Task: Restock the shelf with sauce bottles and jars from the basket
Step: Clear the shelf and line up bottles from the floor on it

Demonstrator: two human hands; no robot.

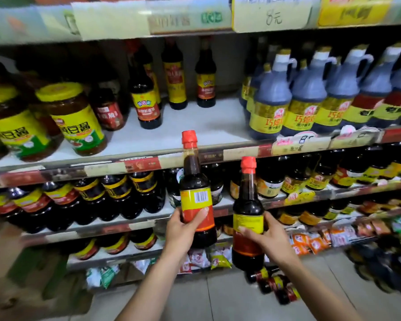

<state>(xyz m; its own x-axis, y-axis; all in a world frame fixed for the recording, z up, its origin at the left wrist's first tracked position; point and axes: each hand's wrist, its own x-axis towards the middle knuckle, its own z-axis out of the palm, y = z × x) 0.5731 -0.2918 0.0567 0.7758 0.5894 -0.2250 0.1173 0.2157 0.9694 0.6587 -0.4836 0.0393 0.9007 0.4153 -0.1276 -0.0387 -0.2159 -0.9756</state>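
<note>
Step in hand: I judge this as carry-and-place, with two soy sauce bottles raised in front of the shelf and neither set down yet.
Left hand: my left hand is wrapped round the lower label of the left bottle, which is upright. Its red cap reaches just above the shelf's front edge.
Right hand: my right hand grips the right bottle at its yellow label. It is also upright, sits lower, and is just beside the first without touching it.
Open spot: there is bare white board between the standing sauce bottles on the left and the handled jugs on the right.
Neighbours: yellow-lidded jars stand further left, well clear of the gap.
Floor: more bottles lie on their sides on the floor below my right hand.
Basket: I cannot make it out from here.
Next move: lift each bottle over the shelf lip, push it toward the back row beside the matching ones, and set it down flat before letting go. The left bottle probably goes first, being higher and nearer the gap.
Watch for: a base catching the price strip, or a bottle knocking the jugs. I would also turn the labels to face out.
</note>
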